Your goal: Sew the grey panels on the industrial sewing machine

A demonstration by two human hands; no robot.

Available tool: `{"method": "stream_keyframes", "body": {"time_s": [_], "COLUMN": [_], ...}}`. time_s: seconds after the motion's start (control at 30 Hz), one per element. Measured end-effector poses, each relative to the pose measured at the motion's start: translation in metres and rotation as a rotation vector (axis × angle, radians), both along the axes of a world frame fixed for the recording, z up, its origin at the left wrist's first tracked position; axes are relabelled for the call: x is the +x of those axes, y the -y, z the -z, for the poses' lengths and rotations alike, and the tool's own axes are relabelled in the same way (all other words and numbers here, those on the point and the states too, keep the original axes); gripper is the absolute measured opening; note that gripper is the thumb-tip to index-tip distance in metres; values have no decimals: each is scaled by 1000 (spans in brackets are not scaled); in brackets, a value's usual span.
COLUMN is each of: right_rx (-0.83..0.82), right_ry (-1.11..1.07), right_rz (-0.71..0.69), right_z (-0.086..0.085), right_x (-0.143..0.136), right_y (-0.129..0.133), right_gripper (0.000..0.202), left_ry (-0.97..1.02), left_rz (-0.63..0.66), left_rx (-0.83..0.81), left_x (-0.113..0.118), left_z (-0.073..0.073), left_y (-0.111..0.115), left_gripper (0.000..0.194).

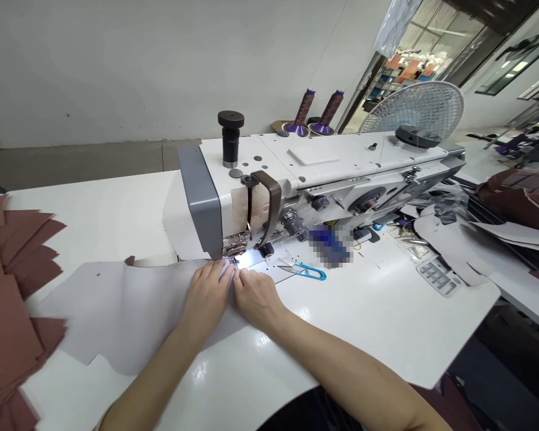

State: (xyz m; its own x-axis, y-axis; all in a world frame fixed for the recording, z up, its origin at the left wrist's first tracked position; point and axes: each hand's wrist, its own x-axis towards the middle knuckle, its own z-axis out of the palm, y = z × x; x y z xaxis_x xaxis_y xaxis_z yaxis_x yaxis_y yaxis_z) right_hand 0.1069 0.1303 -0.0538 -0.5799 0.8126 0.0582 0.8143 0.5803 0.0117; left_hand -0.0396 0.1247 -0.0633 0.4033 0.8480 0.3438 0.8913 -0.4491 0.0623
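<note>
A large pale grey sheet of leather-like material lies on the table and curls up at its back edge, where a brown face shows. My left hand presses on this sheet, fingers bent together at its edge. Close beside it, my right hand pinches the same edge, fingertips nearly touching the left ones. Both hands are just in front of the lit needle area of a white and grey sewing machine. The needle tip and the sheet under the fingers are mostly hidden.
Blue thread snips lie right of my hands. Brown cut pieces are stacked at the left. Two thread cones and a fan stand behind the machine. Scraps and a calculator-like keypad lie at the right.
</note>
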Motion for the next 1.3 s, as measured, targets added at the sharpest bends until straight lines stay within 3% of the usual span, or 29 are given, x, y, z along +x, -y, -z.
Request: {"method": "stream_keyframes", "body": {"time_s": [0.27,0.53,0.87,1.13,1.3], "right_rx": [-39,78,57,101,50], "right_ry": [-29,2,25,48,-9], "right_rz": [46,-125,-126,-134,-78], "right_z": [-4,6,3,9,5], "right_x": [0,2,-1,-3,-5], "right_y": [-1,-2,-7,-12,-15], "right_gripper": [24,23,21,22,21], "left_ry": [9,-11,-42,-146,-125], "left_rz": [-9,-5,-5,-128,-121], "left_rx": [-2,6,73,125,138], "left_x": [0,1,5,15,13], "left_z": [1,-2,-2,1,2], "left_y": [0,1,2,10,6], "left_gripper": [34,31,31,33,32]}}
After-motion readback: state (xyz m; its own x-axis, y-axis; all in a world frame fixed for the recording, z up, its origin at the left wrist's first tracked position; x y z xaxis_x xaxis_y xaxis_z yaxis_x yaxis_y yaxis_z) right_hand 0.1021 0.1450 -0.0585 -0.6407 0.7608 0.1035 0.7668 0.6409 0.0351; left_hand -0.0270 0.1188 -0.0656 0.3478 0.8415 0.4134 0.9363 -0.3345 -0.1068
